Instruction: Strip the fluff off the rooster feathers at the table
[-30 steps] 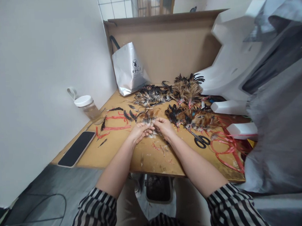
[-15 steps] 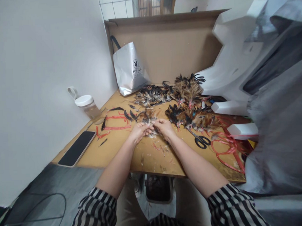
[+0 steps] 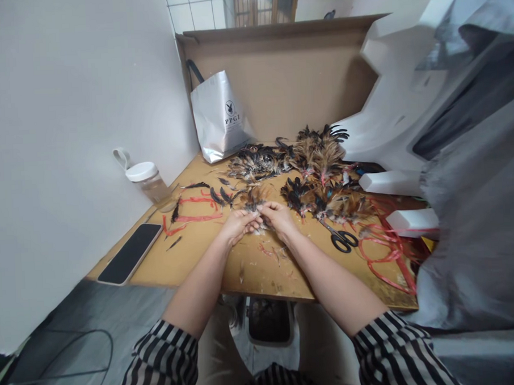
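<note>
Near the middle of the wooden table (image 3: 200, 263), a small bunch of brown and dark feathers (image 3: 255, 195) points away from me. Its lower end is pinched between the fingertips of my left hand (image 3: 240, 224) and my right hand (image 3: 277, 217), which meet there. Pale fluff shows just below the fingertips. Dark loose feathers (image 3: 221, 197) lie to the left of the bunch. Tied feather bundles (image 3: 329, 200) rest to the right, and black-handled scissors (image 3: 344, 241) lie below them.
A silver bag (image 3: 219, 117) and feather piles (image 3: 319, 150) stand at the back. On the left are a lidded jar (image 3: 152, 185), a phone (image 3: 131, 253) and red strips (image 3: 198, 218). Red ribbon (image 3: 381, 255) lies at the right, by white foam blocks (image 3: 414, 222). Below the table is a bin (image 3: 269, 322).
The brown feathers at my fingertips stand slightly more upright and look clearer. Both hands stay almost in the same place, still together.
</note>
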`<state>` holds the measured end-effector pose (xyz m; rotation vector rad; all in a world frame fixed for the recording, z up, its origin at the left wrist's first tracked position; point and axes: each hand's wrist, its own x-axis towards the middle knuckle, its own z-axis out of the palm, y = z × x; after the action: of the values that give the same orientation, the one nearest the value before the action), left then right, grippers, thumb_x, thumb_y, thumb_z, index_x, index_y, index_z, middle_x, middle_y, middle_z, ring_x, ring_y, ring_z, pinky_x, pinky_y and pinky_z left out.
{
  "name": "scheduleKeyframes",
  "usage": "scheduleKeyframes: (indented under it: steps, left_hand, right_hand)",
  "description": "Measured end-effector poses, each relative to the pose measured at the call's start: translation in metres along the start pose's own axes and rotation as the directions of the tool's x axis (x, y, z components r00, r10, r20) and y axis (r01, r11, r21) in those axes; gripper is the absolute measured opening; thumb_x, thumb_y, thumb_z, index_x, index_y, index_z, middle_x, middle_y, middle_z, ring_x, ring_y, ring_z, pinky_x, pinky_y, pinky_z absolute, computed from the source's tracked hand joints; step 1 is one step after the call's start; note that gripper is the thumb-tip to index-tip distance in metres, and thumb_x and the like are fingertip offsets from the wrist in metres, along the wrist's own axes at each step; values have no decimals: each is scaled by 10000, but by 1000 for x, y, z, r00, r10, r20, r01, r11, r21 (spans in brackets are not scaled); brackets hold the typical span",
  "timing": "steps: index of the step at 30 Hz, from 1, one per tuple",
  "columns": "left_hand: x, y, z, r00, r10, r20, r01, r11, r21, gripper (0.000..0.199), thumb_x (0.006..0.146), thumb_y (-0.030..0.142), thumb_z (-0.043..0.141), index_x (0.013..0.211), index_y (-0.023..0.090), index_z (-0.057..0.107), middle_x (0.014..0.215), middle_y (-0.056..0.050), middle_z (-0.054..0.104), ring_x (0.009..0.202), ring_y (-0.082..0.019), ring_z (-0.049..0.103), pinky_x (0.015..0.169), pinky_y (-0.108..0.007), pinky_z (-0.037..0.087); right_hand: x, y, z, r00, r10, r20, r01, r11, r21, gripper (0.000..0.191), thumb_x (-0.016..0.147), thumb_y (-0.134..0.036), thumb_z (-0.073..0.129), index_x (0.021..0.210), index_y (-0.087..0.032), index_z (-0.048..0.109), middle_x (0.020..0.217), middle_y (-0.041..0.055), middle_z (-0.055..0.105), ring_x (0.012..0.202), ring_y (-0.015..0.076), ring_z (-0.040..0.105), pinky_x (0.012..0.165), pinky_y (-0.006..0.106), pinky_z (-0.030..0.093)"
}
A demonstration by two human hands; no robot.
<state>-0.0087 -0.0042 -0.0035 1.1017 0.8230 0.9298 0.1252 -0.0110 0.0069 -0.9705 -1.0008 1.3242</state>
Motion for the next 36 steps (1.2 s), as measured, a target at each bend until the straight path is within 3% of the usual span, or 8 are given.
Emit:
scheduleKeyframes:
  steps: [16, 24, 28, 32, 36]
  left_hand:
    - [0, 1, 3, 995, 61, -80, -49, 988, 144, 275, 639, 349, 646, 610, 79, 599, 455, -36, 559, 363, -58, 470, 388, -163, 355]
    - [-1, 0, 3, 999, 39, -26, -37, 997, 70, 261, 650, 336, 642, 623, 79, 606, 463, -29, 555, 380, -49, 476, 393, -149, 354]
    - [-1, 2, 0, 999, 28, -21, -29, 999, -24, 209, 663, 281, 639, 659, 74, 615, 513, -43, 586, 421, -57, 511, 408, -141, 378]
    - [0, 4, -3, 998, 5, -68, -17, 982, -186, 136, 673, 177, 628, 755, 68, 628, 626, -81, 638, 525, -92, 579, 451, -145, 430]
    - [1, 5, -5, 999, -24, -49, 10, 964, -264, 130, 691, 123, 603, 806, 68, 631, 752, -107, 660, 582, -97, 597, 518, -171, 481]
  right_hand:
    - [0, -1, 1, 1000, -17, -18, 16, 999, -41, 280, 521, -368, 686, 529, -165, 494, 382, -70, 417, 346, 42, 315, 376, 196, 223]
    - [-1, -1, 1, 1000, -24, 3, 24, 999, -37, 268, 546, -369, 674, 550, -171, 494, 395, -65, 433, 362, 53, 346, 396, 198, 259]
    - [0, 0, 2, 994, -88, 58, 94, 989, -112, 229, 582, -367, 651, 635, -169, 548, 504, -26, 522, 446, 81, 429, 461, 215, 331]
    - [-2, 0, 0, 955, -253, 155, 293, 885, -362, 247, 610, -324, 636, 808, -183, 596, 684, 8, 571, 554, 105, 469, 541, 235, 371]
    - [-8, -5, -3, 868, -416, 270, 489, 624, -610, 240, 646, -270, 611, 879, -213, 600, 805, 21, 554, 638, 122, 473, 602, 246, 366]
